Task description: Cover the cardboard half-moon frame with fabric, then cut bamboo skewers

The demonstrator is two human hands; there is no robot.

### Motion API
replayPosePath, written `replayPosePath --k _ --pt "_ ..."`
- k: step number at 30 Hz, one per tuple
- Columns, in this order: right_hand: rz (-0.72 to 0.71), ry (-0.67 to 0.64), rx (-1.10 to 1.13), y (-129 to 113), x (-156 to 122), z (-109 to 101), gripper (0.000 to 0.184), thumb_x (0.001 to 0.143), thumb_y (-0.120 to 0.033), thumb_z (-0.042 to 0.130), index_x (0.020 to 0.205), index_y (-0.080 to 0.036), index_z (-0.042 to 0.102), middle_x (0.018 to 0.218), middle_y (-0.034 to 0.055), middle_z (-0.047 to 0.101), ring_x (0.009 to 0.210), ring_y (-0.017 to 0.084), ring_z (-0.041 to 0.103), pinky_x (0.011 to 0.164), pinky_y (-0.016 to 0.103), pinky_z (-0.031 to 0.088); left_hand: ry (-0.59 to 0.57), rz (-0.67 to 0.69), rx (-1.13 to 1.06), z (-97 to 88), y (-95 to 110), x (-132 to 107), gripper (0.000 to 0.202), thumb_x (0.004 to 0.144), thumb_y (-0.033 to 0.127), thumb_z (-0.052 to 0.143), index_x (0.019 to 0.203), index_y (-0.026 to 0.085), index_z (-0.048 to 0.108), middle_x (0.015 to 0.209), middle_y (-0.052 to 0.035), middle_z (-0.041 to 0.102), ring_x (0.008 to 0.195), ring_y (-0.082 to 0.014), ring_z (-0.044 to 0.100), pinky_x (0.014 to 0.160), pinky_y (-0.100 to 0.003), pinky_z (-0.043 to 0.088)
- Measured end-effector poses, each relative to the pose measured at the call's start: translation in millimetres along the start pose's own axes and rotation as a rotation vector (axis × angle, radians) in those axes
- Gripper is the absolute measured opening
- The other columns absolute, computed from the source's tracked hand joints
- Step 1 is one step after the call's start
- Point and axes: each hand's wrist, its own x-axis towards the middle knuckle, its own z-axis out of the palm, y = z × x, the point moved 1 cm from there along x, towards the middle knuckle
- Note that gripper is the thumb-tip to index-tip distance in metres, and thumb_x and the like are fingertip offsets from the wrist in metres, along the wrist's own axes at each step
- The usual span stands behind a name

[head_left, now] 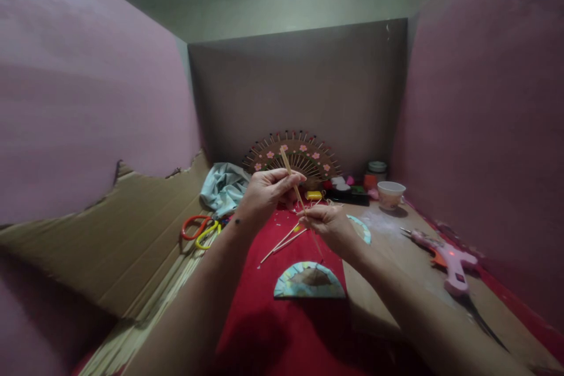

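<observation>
My left hand [268, 192] is closed round a thin wooden stick [288, 169] that points up and away from me. Just below and to the right, my right hand [328, 224] pinches the lower part of the same stick or sticks; I cannot tell how many. Both hands hover above a red cloth [282, 317]. Two more loose sticks [282, 242] lie on the cloth under my hands. A half-round paper fan piece [308, 282] in pale blue and yellow rests on the cloth nearer to me.
A brown fan [293, 155] with pink flowers stands against the back wall. Red and yellow scissors [200, 230] and a light blue cloth [222, 187] lie left. A pink glue gun [449, 258], a cup [390, 194] and small jars sit right. Cardboard walls enclose the space.
</observation>
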Motion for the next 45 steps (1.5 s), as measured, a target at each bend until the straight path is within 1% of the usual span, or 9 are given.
replayPosePath --k 7,18,23,29,31,34,36,40,45 --pt "0.024 -0.015 0.014 -2.8 -0.2 -3.7 0.013 0.075 -0.02 0.061 0.074 -0.016 0.073 0.064 0.0027 0.068 0.057 0.012 0.057 0.053 0.021 0.04 0.018 0.015 0.028 1.3 3.4 0.3 0.021 0.076 0.034 0.064 0.076 0.013 0.067 0.056 -0.0013 0.062 0.047 -0.0093 0.057 0.046 -0.019 0.043" --pt "0.07 -0.021 0.043 -4.1 -2.0 -4.5 0.013 0.074 -0.018 0.061 0.075 -0.017 0.074 0.068 0.0035 0.07 0.06 0.013 0.06 0.054 0.021 0.043 0.022 -0.032 0.115 1.3 12.2 -1.3 0.02 0.076 0.032 0.063 0.071 0.013 0.065 0.055 -0.0033 0.064 0.046 -0.013 0.061 0.046 -0.022 0.048" --pt "0.065 -0.037 0.042 -4.8 -1.2 -3.7 0.013 0.075 -0.019 0.061 0.076 -0.016 0.074 0.069 0.0043 0.07 0.062 0.013 0.061 0.056 0.022 0.043 0.046 0.014 0.185 -0.1 12.1 -1.6 0.02 0.077 0.031 0.061 0.069 0.013 0.065 0.055 -0.0042 0.065 0.047 -0.014 0.062 0.047 -0.022 0.05" --pt "0.033 -0.072 0.019 -4.5 -0.5 -5.8 0.012 0.075 -0.02 0.061 0.078 -0.016 0.073 0.073 0.0057 0.071 0.066 0.014 0.061 0.062 0.025 0.045 0.042 0.04 0.167 -0.2 11.1 -3.1 0.02 0.077 0.031 0.062 0.068 0.013 0.065 0.056 -0.0045 0.065 0.048 -0.0143 0.063 0.047 -0.023 0.051" --pt "0.033 -0.045 0.074 -5.5 -0.5 -7.5 0.016 0.074 -0.02 0.062 0.085 -0.015 0.072 0.079 0.0065 0.07 0.07 0.015 0.061 0.065 0.026 0.046 0.042 0.048 0.149 0.2 11.0 -3.4 0.019 0.077 0.031 0.062 0.069 0.014 0.065 0.055 -0.0045 0.065 0.047 -0.0142 0.062 0.046 -0.023 0.051" --pt "0.087 0.022 0.284 -9.6 0.3 -9.2 0.023 0.073 -0.023 0.061 0.093 -0.014 0.068 0.083 0.0063 0.07 0.072 0.014 0.061 0.067 0.027 0.048 0.039 0.051 0.123 0.7 10.9 -3.1 0.02 0.077 0.031 0.063 0.069 0.014 0.064 0.055 -0.0048 0.065 0.045 -0.0144 0.061 0.045 -0.024 0.05" --pt "0.117 0.048 0.394 -14.1 1.8 -8.9 0.021 0.074 -0.026 0.061 0.09 -0.015 0.068 0.081 0.0053 0.07 0.072 0.014 0.062 0.067 0.028 0.049 0.03 0.047 0.115 1.2 11.2 -2.6 0.019 0.076 0.031 0.063 0.068 0.014 0.064 0.054 -0.0047 0.064 0.045 -0.0142 0.061 0.045 -0.024 0.05" --pt "0.125 0.114 0.495 -22.0 6.4 -6.4 0.015 0.073 -0.027 0.062 0.082 -0.015 0.069 0.077 0.0039 0.07 0.071 0.013 0.062 0.068 0.028 0.049 0.006 0.047 0.123 3.0 13.9 -1.8 0.02 0.076 0.032 0.064 0.068 0.014 0.064 0.053 -0.0039 0.063 0.043 -0.0125 0.057 0.042 -0.023 0.047" --pt "0.119 0.151 0.534 -24.5 10.1 -5.0 0.013 0.073 -0.026 0.062 0.077 -0.016 0.069 0.071 0.0035 0.069 0.067 0.013 0.062 0.067 0.028 0.05 0.004 0.064 0.158 5.0 18.2 -2.0 0.022 0.073 0.031 0.067 0.06 0.014 0.062 0.046 0.0007 0.054 0.036 -0.0058 0.044 0.032 -0.017 0.031"
